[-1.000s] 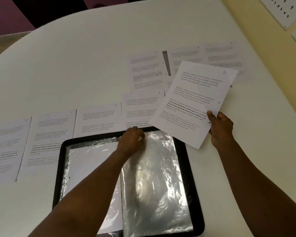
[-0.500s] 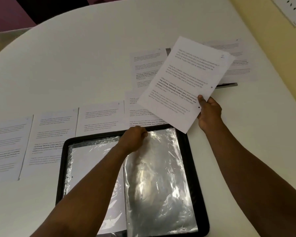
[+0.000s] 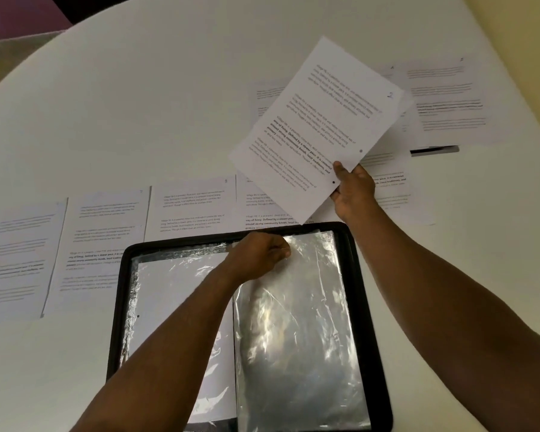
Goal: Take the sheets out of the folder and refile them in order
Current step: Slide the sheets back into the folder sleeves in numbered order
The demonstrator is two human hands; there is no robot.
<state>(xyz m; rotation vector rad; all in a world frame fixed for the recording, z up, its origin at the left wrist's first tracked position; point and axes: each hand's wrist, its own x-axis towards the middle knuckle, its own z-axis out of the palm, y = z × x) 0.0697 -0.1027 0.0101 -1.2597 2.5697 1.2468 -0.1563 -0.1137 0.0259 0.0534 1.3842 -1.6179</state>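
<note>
While the left hand (image 3: 258, 255) pinches the top edge of a clear plastic sleeve (image 3: 296, 332) in the open black folder (image 3: 360, 307) at the white table's (image 3: 138, 104) near edge, I note the right hand (image 3: 354, 190) gripping a printed white sheet (image 3: 317, 132) aloft above the folder's far right corner.

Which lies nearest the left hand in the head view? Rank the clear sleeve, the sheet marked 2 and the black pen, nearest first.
1. Clear sleeve: on the folder's right page, its top edge pinched by the left hand.
2. Sheet marked 2: held up by the right hand, above the folder.
3. Black pen: far right, among the laid-out sheets.
</note>
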